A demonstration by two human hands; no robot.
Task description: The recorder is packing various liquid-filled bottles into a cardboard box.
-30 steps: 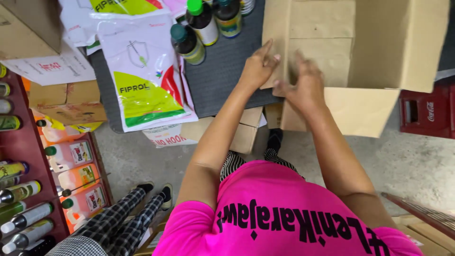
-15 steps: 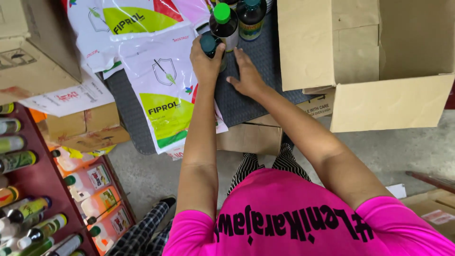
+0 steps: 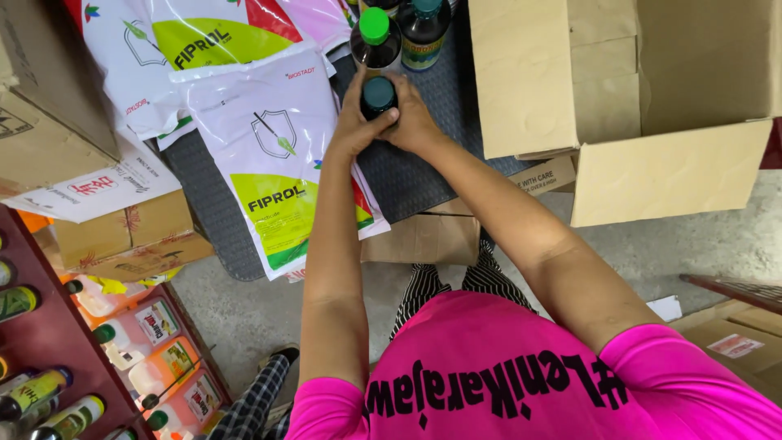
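In the head view, both hands have left the open cardboard box [image 3: 619, 98] they were pressing a second ago and now close together around a dark bottle with a teal cap [image 3: 379, 95], so the work has moved from box to bottle. The left hand [image 3: 352, 122] and right hand [image 3: 414, 121] wrap its sides. It stands upright on the dark grey mat [image 3: 415, 175], just before a green-capped bottle [image 3: 375, 37] and beside the white pouches [image 3: 277, 155].

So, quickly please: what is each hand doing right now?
Left hand: closed around the dark bottle with a teal cap.
Right hand: closed on the same bottle, from the other side.
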